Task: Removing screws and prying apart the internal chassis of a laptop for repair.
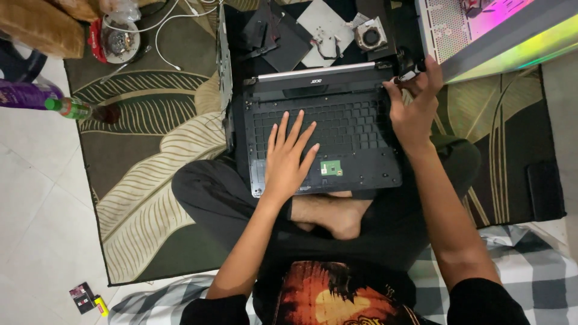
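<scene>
- Far left: purple plastic bottle (24, 94) and green-capped bottle (75, 109) lying at edge of leaf-patterned dark rug (150, 156).
- Centre: black stripped laptop chassis (355, 126), keyboard side down, resting on crossed legs.
- Left hand (288, 157): flat on chassis, fingers spread.
- Right hand (414, 105): fingers pinching black-handled screwdriver (410, 74) at top right chassis corner.
</scene>
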